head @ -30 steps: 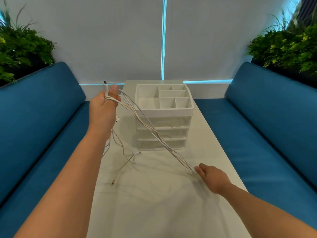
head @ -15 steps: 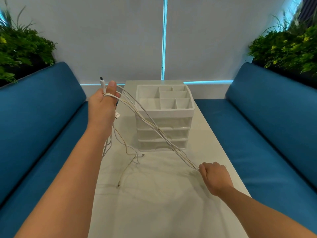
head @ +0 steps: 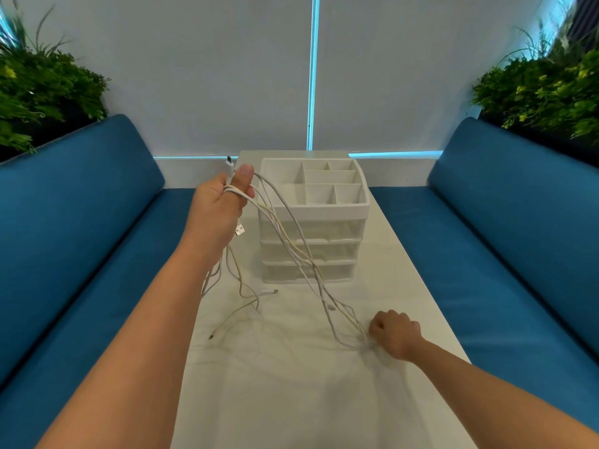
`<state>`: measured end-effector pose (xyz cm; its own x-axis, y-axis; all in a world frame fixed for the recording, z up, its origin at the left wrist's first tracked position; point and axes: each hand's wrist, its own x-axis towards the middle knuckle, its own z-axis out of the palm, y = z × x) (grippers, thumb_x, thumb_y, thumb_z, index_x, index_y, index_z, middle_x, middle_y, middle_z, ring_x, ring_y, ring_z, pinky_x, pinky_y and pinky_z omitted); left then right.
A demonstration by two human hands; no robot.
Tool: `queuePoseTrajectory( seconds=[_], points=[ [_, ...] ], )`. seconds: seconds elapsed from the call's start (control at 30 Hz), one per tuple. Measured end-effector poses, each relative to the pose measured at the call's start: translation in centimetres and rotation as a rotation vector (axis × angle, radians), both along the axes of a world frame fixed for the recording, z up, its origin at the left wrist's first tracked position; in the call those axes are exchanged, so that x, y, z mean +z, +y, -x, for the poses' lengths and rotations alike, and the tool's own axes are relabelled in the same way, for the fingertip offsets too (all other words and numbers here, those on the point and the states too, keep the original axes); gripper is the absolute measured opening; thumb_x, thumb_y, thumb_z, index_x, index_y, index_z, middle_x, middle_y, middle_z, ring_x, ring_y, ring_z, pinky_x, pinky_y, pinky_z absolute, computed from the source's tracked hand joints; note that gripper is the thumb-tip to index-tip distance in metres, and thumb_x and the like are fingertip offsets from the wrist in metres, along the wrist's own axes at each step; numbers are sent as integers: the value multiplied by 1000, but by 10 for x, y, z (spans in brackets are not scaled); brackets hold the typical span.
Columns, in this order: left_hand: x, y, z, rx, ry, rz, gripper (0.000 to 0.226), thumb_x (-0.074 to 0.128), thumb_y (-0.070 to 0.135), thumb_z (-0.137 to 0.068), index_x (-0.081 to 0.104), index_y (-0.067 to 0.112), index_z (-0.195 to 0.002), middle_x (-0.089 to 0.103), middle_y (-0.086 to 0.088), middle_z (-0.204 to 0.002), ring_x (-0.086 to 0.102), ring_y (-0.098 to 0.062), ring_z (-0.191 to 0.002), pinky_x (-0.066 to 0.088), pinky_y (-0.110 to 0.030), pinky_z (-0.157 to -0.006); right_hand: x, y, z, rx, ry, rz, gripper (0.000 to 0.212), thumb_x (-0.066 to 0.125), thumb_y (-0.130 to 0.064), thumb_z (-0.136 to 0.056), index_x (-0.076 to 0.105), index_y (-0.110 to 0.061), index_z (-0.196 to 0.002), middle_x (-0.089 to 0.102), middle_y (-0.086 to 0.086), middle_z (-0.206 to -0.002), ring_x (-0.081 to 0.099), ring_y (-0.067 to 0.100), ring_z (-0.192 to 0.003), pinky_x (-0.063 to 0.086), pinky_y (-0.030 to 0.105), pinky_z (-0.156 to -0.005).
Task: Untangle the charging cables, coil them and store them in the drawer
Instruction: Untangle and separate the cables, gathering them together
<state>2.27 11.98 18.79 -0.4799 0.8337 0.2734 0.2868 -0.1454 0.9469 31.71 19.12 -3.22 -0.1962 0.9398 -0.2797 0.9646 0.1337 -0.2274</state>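
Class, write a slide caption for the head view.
Left hand lifts tangled white cables; right hand grips them on the table.

The thin plastic charging cables [head: 291, 241] are white and cream. The plastic drawer organiser [head: 312, 222] is white with clear drawer fronts. The table [head: 291, 384] is white, the padded benches [head: 505, 241] deep blue, the leafy plants [head: 45, 89] green.

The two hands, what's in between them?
In the head view, white charging cables stretch from the raised left hand down to the right hand on the table, crossing before the drawer organizer.
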Motion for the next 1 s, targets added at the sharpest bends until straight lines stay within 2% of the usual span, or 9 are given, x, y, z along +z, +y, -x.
queuePoseTrajectory(
  seconds=[0.1,0.2,0.3,0.4,0.53,0.63,0.8,0.9,1.0],
  points=[
    [-3,-3,0,-44,16,20,43,50,55,-95,60,19,-73,49,-8,-75,45,-16,-69,39,-28,-66,36,12,18,-40,294,-107,28,52,-25,-95,58,-23,-123,58,2,-123,54,21,-110,41,36,-96],
    [-8,-6,-3,-100,49,44,44,49,52,-96,60,16,-73,46,-1,-68,42,-12,-65,38,-26,-66,108,15,52,-118,786,-218,23,48,-26,-100,62,-17,-115,64,1,-116,58,17,-102,46,29,-84],
    [-15,-6,-10,-176,86,58,44,50,51,-97,60,14,-75,46,6,-63,41,-4,-57,39,-14,-59,185,3,92,63,1087,-165,29,41,-36,-102,62,-19,-114,66,-4,-111,61,14,-106,46,28,-91],
    [-19,-4,-20,-234,92,42,38,51,43,-99,61,15,-75,50,17,-51,43,3,-47,36,-5,-50,228,-14,122,388,1054,-90,32,35,-36,-104,57,-22,-123,64,-5,-117,60,8,-108,46,20,-93],
    [-29,-1,-20,-225,60,47,36,50,32,-102,63,21,-71,49,17,-48,42,2,-46,36,-12,-49,229,-19,141,546,866,-79,15,38,-31,-105,52,-29,-102,55,-16,-82,53,-6,-69,40,19,-70],
    [-39,0,-15,-193,51,70,29,54,34,-100,68,21,-78,52,19,-49,46,3,-48,37,-11,-47,218,-19,141,500,839,-25,24,36,-37,-104,52,-20,-99,51,-13,-76,48,-2,-63,37,16,-65],
    [-40,1,-12,-195,12,33,24,59,38,-96,70,19,-86,68,14,-68,59,5,-63,43,-9,-60,206,-15,132,397,946,241,45,37,-35,-104,55,6,-111,55,9,-80,56,17,-71,52,22,-66],
    [-40,3,-13,-231,48,60,32,55,43,-97,67,15,-86,68,1,-76,58,-2,-69,46,-17,-65,205,-15,132,300,1056,349,32,39,-30,-105,57,-4,-100,55,9,-72,59,21,-62,59,36,-66],
    [-40,7,-17,-280,89,85,41,51,52,-96,63,12,-93,67,-13,-87,58,-15,-78,50,-32,-77,206,-16,135,227,1075,273,29,39,-31,-104,55,-11,-89,49,5,-66,52,17,-51,56,33,-55]
  ],
)
